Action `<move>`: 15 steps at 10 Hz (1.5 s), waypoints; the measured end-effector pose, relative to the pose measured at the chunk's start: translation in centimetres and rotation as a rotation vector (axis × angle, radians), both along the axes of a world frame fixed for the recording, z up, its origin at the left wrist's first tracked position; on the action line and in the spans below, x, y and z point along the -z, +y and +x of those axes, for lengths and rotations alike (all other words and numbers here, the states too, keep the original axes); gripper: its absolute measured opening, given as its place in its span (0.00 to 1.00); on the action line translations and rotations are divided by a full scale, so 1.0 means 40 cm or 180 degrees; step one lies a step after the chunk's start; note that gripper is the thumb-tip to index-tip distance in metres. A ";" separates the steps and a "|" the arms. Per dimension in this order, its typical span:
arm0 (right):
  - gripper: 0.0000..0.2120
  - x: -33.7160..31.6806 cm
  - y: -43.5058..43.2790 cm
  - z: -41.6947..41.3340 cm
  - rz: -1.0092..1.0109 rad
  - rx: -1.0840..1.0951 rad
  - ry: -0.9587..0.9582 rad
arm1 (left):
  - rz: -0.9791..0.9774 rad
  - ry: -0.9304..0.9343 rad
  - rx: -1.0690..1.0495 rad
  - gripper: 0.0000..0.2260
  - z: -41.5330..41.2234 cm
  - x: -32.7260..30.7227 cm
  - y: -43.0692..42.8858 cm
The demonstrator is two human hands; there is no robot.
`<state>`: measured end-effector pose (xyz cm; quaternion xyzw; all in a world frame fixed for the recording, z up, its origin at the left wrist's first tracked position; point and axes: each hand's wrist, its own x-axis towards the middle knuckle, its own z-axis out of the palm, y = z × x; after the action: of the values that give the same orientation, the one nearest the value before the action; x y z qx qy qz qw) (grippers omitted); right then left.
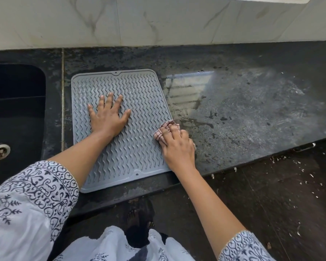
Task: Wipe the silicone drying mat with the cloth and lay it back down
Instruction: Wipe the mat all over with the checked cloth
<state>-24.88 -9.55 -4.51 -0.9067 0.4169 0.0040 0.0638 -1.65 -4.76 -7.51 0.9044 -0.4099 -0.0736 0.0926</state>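
The fingers [168, 129] of the right hand [178, 147] are curled closed over a bunched patterned cloth [165, 129], which is pressed on the silicone drying mat [134, 147] at its 3 o'clock edge, partly over the rim. The fingers [110, 100] of the left hand [107, 117] are spread open and laid flat on the mat's middle, nothing being gripped, so that the mat is pinned.

The wiping step appears to be in hand. It would be done well if the flat palm were kept weighted while strokes are drawn along the wavy ridges rather than across them, so that the grooves are reached; the cloth could be opened out for wider contact, and the pinning hand shifted so the covered patch is also wiped. Being soft silicone, the mat is likely to creep or buckle if pushed from its edge.

The mat lies flat on a dark stone counter [243, 113], streaked and wet-looking towards 3 o'clock. A black sink [17, 81] with a metal drain [0, 151] sits at 9 o'clock, pale marbled wall tiles [158, 21] at 12 o'clock, and a dark floor [280, 194] flecked with debris at 5 o'clock
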 end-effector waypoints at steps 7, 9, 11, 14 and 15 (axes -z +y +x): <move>0.26 0.034 0.006 0.042 0.0250 0.0052 -0.0353 | 0.0047 -0.0002 -0.0040 0.29 -0.004 -0.003 0.000; 0.24 0.007 0.042 0.007 0.0330 0.0006 -0.0320 | 0.0077 -0.0014 -0.0039 0.29 -0.006 -0.007 0.000; 0.21 -0.015 0.157 -0.118 0.0167 0.0044 -0.0088 | 0.0050 0.0000 -0.0025 0.29 -0.003 -0.003 0.001; 0.22 -0.081 0.064 -0.007 0.0215 0.0273 -0.0747 | 0.0020 -0.0031 -0.0040 0.29 -0.005 -0.004 0.001; 0.24 -0.014 0.033 0.051 0.0190 0.0243 -0.0297 | 0.0009 -0.0046 -0.0038 0.29 -0.006 -0.002 0.000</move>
<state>-22.84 -8.22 -3.94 -0.8871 0.4474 -0.0282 0.1102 -1.90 -4.76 -7.42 0.9075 -0.4050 -0.0670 0.0889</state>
